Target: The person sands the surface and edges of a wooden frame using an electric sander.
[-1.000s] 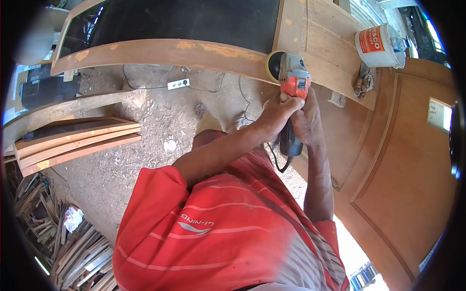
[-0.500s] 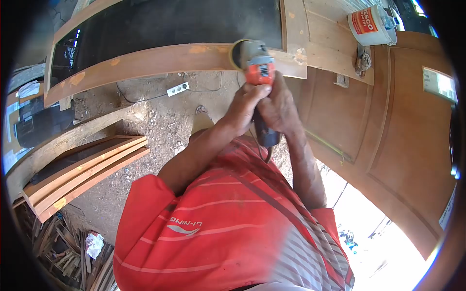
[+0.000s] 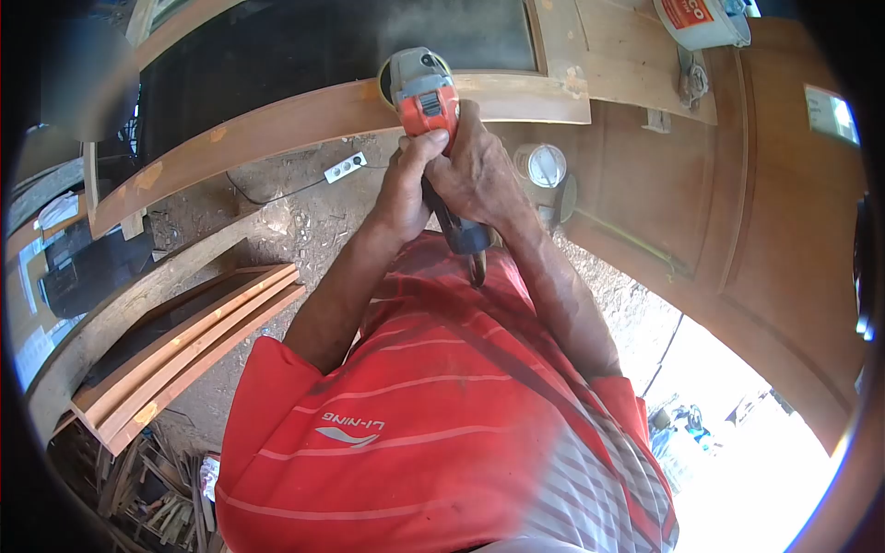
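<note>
Both hands are wrapped round an orange, grey and black angle grinder (image 3: 431,103) with a yellow-edged disc on its head. My left hand (image 3: 404,184) grips it from the left, thumb lying on the orange body. On the other side, my right hand (image 3: 475,170) closes over the body just behind the head. The dark rear end with its cord points back towards my red shirt. Under the grinder head is the lower rail of a wooden frame (image 3: 267,118) with a dark panel (image 3: 304,55) inside it. Pale filler patches mark the rail. Whether the disc touches the wood, I cannot tell.
A white power strip (image 3: 345,168) and its cable lie on the dusty ground. At left are stacked wooden frames (image 3: 198,346) and scrap wood (image 3: 152,498). Large brown panels (image 3: 682,194) stand at right, near a white bucket (image 3: 705,28) and a round container (image 3: 542,166).
The grinder and both hands have moved left along the rail, and the grinder's head now tilts left. The view has shifted, bringing the round container into sight behind my right hand.
</note>
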Demonstrator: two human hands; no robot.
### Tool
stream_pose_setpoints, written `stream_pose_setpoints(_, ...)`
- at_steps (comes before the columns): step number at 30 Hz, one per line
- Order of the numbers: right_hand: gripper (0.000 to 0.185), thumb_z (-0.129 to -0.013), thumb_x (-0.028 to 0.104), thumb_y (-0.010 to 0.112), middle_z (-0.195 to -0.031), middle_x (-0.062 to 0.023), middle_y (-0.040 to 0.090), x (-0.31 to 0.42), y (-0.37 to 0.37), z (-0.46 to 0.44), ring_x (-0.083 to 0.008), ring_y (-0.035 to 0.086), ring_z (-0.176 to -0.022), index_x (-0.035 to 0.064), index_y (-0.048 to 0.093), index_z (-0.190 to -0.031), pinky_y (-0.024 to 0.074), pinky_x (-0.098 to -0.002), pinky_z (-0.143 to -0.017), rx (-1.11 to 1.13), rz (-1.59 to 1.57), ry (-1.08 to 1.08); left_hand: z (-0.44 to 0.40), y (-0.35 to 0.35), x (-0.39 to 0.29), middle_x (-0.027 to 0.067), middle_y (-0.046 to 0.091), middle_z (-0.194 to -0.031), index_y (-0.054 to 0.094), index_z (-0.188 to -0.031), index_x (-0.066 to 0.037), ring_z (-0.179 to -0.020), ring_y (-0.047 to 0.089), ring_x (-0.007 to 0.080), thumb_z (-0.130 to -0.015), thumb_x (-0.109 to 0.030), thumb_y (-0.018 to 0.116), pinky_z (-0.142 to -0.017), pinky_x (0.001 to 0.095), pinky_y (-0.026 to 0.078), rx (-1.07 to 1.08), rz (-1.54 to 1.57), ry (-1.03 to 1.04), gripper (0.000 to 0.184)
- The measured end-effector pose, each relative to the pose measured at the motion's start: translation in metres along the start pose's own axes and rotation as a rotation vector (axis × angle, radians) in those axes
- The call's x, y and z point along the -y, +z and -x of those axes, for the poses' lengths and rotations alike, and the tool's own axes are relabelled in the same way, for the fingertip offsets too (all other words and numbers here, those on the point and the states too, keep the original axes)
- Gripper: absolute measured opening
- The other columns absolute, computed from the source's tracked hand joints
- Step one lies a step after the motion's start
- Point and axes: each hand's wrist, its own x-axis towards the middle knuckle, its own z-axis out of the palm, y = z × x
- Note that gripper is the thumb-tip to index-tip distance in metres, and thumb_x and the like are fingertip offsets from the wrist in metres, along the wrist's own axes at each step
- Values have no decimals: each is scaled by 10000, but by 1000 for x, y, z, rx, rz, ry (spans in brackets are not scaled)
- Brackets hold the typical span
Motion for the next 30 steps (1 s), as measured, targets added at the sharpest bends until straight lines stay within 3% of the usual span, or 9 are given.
stream_pose_setpoints(3, 477, -877, 255, 615, -1085, -347, 670, -13, -7, 2, -488, 682, -1025, -36, 491, -1234, 524, -540, -895, -53, -37, -12, -11, 13, 13, 67, 668, -1198, 578, -1345, -51, -1136, 652, 167, -1008, -376, 604, -1013, 366, 513, -48, 12, -38, 469)
stream_pose_setpoints(7, 462, -876, 247, 623, -1078, -311, 667, -33, -25, 14, -446, 679, -1016, -36, 504, -1222, 525, -509, -893, -156, -129, -58, -28, 40, 39, 19, 639, -1117, 596, -1260, -72, -981, 627, 129, -980, -376, 644, -881, 338, 522, -4, -11, -85, 416)
stream_pose_setpoints(8, 460, -876, 245, 625, -1077, -303, 665, -32, -26, 16, -438, 678, -1015, -35, 507, -1222, 524, -502, -893, -175, -143, -63, -26, 35, 39, 33, 648, -1133, 592, -1281, -67, -1007, 644, 141, -990, -365, 623, -914, 347, 527, 35, 5, -84, 418)
stream_pose_setpoints(11, 501, -871, 263, 629, -1003, -406, 656, -22, -3, 9, -545, 672, -984, -74, 468, -1205, 526, -573, -853, -130, -46, -68, -9, 10, 18, 65, 655, -1191, 582, -1328, -58, -1076, 655, 163, -1001, -364, 600, -977, 362, 523, -2, -27, -62, 448)
stream_pose_setpoints(15, 542, -876, 289, 643, -993, -381, 676, -14, -3, 8, -545, 680, -968, -76, 467, -1237, 528, -580, -842, -127, -58, -47, -9, 14, 9, 64, 662, -1228, 578, -1363, -52, -1131, 645, 168, -1011, -363, 593, -996, 360, 516, 39, -6, -37, 470)
stream_pose_setpoints(19, 535, -875, 289, 648, -998, -377, 682, -30, -22, 14, -547, 683, -963, -66, 468, -1232, 530, -580, -837, -175, -75, -59, -25, 34, 37, 8, 633, -1115, 607, -1239, -96, -1021, 625, 130, -999, -331, 623, -925, 348, 512, -9, -18, -115, 336)
stream_pose_setpoints(22, 537, -870, 273, 655, -987, -382, 679, -32, -19, 14, -552, 680, -968, -65, 465, -1242, 529, -579, -835, -171, -46, -43, -16, 32, 28, 33, 650, -1174, 599, -1299, -77, -1080, 635, 142, -1005, -338, 609, -963, 359, 512, -9, -1, -101, 393)
stream_pose_setpoints(23, 505, -876, 259, 629, -1045, -365, 661, -26, -21, 17, -506, 667, -1038, -60, 487, -1241, 516, -525, -893, -125, -9, 41, -13, 35, 21, 43, 655, -1197, 594, -1322, -70, -1102, 638, 147, -1008, -342, 603, -977, 360, 511, 12, 6, -92, 415)
stream_pose_setpoints(30, 517, -878, 309, 669, -1046, -314, 690, -85, -76, 25, -461, 701, -1009, -26, 512, -1239, 541, -504, -869, -250, -100, -16, -57, 75, 79, 50, 647, -1192, 570, -1334, -72, -1102, 642, 150, -995, -334, 633, -975, 351, 518, 101, -9, -172, 433)
